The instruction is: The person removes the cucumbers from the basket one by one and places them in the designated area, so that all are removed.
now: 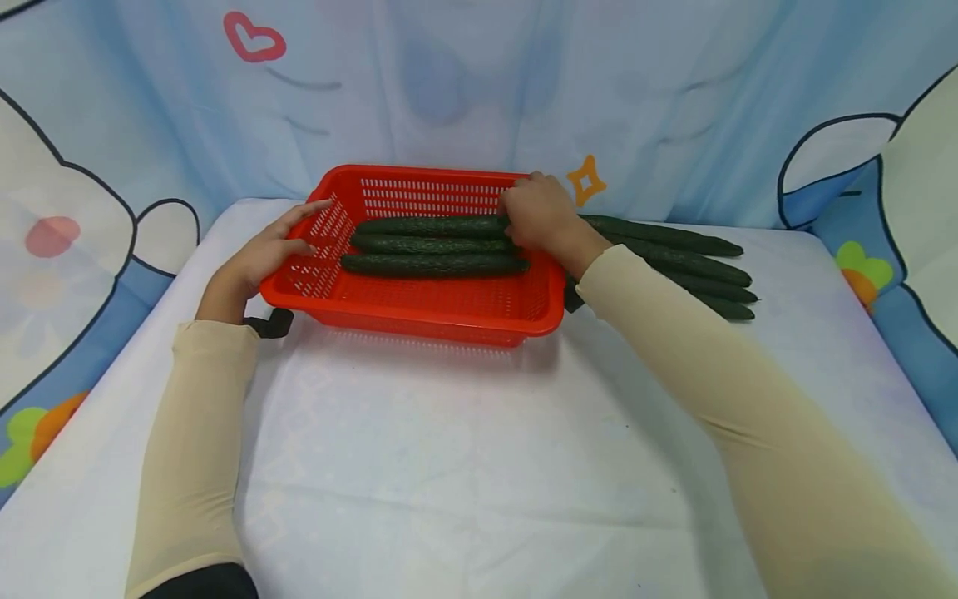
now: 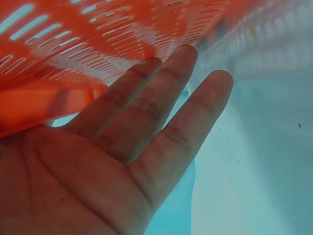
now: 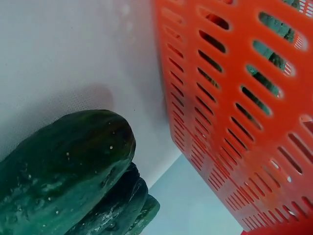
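A red plastic basket (image 1: pixel 419 312) with slotted walls stands near the back of the table. Three dark green cucumbers (image 1: pixel 434 265) lie side by side in it. My left hand (image 1: pixel 258 258) grips the basket's left rim, thumb and index finger over the inside; in the left wrist view its other fingers (image 2: pixel 181 134) stretch along the outer wall. My right hand (image 1: pixel 545 215) reaches over the right rim and holds the right end of the rearmost cucumber (image 1: pixel 434 226); its fingertips are mostly hidden, and the right wrist view shows none of them.
Several more cucumbers (image 1: pixel 692 264) lie in a bunch on the white tabletop (image 1: pixel 464 466), just right of the basket; their near ends (image 3: pixel 98 142) show beside its wall. A printed blue curtain (image 1: pixel 464 83) hangs behind the table.
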